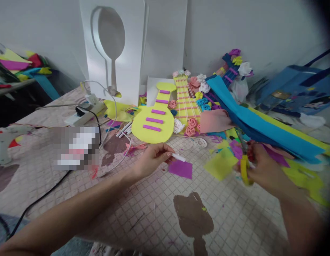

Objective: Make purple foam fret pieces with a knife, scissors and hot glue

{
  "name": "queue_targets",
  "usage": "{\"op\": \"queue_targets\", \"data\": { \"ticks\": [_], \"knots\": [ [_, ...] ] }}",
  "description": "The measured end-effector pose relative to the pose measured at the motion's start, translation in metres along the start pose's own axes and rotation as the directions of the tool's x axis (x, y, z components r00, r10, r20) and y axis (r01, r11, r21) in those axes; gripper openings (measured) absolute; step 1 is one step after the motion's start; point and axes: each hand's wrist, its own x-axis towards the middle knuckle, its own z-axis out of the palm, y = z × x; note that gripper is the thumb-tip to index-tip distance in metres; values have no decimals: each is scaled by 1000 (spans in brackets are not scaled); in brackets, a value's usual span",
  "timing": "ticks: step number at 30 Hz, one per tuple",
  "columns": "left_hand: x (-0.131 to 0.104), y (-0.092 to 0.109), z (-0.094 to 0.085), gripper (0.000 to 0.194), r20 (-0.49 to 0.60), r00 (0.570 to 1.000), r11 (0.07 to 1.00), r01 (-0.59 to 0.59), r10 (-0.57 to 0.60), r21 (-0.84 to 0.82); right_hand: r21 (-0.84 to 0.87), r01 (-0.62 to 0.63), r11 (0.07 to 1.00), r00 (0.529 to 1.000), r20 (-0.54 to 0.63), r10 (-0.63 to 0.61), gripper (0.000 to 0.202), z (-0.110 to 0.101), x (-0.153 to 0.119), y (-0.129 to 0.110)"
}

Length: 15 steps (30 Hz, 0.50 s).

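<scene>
My left hand (154, 160) is closed, pinching a short white stick (178, 157) between thumb and fingers. A small purple paper square (181, 169) lies just under the stick, touching or very near my fingertips. Smeared by motion, my right hand (265, 169) is wrapped round scissors with yellow handles (244, 170), their blades pointing away from me. Left of the scissors is a yellow-green paper piece (220, 163). Beyond my left hand stands a yellow guitar-shaped cutout (154, 131) with purple strips across its neck and body.
Behind are a second yellow guitar (187, 103) with strings and paper flowers, a white board (135, 42) with a cutout, and blue paper (250, 121). A tape roll (200, 143) lies mid-table. At left are a power strip (84, 113), cables and a glue gun (4, 145).
</scene>
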Motion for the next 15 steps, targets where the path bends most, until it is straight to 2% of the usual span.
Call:
{"op": "queue_targets", "data": {
  "ticks": [2,4,8,11,15],
  "knots": [
    [-1,0,-1,21,1,1000,998,0,0,-57,57,85,995,989,114,-91,52,7,-7,-22],
    [-1,-1,-2,22,11,1000,996,-17,18,-89,66,155,986,958,236,-166,45,16,-14,-39],
    [-1,0,-4,20,6,998,990,-66,67,-123,-22,189,982,902,399,-165,32,29,-22,-58],
    [-1,2,-4,17,-16,997,990,-82,80,-119,-69,200,977,900,408,-155,29,34,-23,-59],
    [-1,2,-4,14,-34,995,993,-91,89,-79,-100,255,962,921,329,-209,33,37,-23,-54]
  ]
}}
